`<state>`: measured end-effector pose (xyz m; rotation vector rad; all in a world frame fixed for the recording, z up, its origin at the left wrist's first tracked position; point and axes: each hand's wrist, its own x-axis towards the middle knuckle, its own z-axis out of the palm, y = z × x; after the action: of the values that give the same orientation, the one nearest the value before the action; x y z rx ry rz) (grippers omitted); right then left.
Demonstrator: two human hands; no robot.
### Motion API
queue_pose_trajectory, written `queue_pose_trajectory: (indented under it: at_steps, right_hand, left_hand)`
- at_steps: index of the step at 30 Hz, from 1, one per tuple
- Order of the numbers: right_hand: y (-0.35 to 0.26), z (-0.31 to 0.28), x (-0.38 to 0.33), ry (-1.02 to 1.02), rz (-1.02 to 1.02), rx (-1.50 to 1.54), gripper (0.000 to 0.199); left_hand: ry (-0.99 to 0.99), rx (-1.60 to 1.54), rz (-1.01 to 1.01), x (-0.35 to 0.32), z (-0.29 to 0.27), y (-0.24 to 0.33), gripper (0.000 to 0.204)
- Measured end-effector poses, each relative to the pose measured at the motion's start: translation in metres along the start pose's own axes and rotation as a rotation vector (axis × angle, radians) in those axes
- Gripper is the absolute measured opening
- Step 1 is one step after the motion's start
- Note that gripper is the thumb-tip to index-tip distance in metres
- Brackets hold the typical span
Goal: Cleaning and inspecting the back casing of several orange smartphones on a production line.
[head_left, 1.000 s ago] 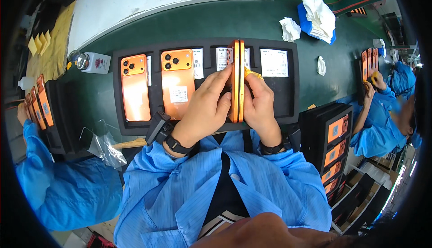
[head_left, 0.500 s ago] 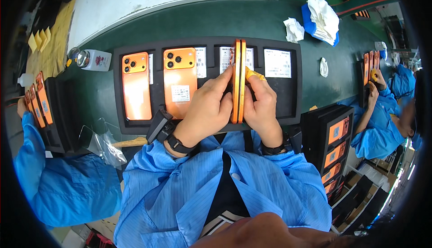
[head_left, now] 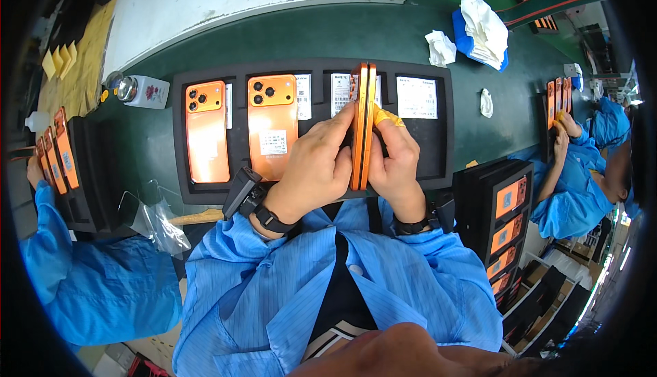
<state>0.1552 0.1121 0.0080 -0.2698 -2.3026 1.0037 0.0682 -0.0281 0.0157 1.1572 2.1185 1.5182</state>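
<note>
Two orange smartphones stand on edge, side by side, over the third compartment of a black foam tray (head_left: 445, 131). My left hand (head_left: 311, 165) is closed on the left smartphone (head_left: 357, 137). My right hand (head_left: 398, 165), with yellow covering on a fingertip, grips the right smartphone (head_left: 371, 89). The two phones touch or nearly touch, and my palms hide parts of their faces. In the tray's left compartments lie an orange phone (head_left: 208, 137) and another orange phone (head_left: 272, 113) with a white label, camera sides up. White label cards (head_left: 417, 98) show in the compartments.
A glass bottle (head_left: 147, 92) stands left of the tray. Crumpled tissue (head_left: 441, 48) and a blue box of tissues (head_left: 482, 31) sit at the back right. Stacked black trays with phones (head_left: 491, 199) stand right of me. Co-workers in blue sleeves (head_left: 571, 199) handle phones on both sides.
My hands stay closed on the two phones, which have tilted slightly, with the gap between their top ends narrower. The view has shifted a little.
</note>
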Motion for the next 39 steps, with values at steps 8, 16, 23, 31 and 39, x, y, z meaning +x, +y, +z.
queue_pose_trajectory:
  at_steps: [8, 16, 23, 31, 39]
  right_hand:
    - [0.002, 0.002, 0.002, -0.037, 0.067, 0.017, 0.030]
    - [0.006, 0.006, 0.002, -0.028, 0.188, 0.074, 0.026]
    - [-0.008, 0.004, -0.001, 0.000, 0.173, 0.222, 0.034]
    - [-0.006, 0.007, -0.012, 0.095, 0.035, 0.493, 0.041]
    - [-0.002, 0.012, -0.015, 0.142, -0.051, 0.551, 0.051]
  left_hand:
    - [0.017, -0.005, -0.048, 0.003, 0.002, -0.004, 0.062]
    - [0.040, -0.211, -0.227, 0.011, 0.006, -0.013, 0.061]
    - [0.217, -0.189, -0.018, 0.002, 0.015, -0.011, 0.061]
    - [0.259, -0.355, 0.159, -0.008, 0.016, 0.004, 0.062]
    - [0.240, -0.440, 0.138, -0.008, 0.015, 0.001, 0.063]
